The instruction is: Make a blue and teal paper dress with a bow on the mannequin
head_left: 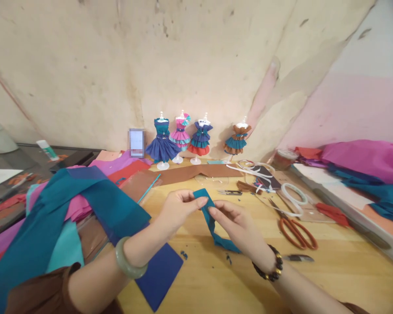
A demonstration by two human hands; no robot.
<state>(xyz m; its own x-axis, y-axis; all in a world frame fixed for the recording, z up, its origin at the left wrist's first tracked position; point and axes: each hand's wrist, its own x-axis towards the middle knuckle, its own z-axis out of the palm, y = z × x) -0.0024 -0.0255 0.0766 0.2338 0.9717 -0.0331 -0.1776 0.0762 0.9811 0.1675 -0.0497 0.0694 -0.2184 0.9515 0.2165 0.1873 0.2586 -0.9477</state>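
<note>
Between my two hands is a narrow teal strip of crepe paper or fabric (210,220), its free end trailing down to the right under my right wrist. My left hand (182,206) pinches the upper end between thumb and fingers. Just beside it, my right hand (233,219) grips the strip's edge with thumb and forefinger. Beneath my left forearm lies a dark blue square sheet (163,272). Small teal scraps (184,254) are scattered on the wooden table (196,288) below the hands.
Orange-handled scissors (298,233), a knife (299,258) and thread snips (231,192) lie at the right. Several small dress forms, one in a blue dress (163,146), stand along the wall. Teal sheets (114,205) pile up left. A white ribbon roll (294,194) sits right.
</note>
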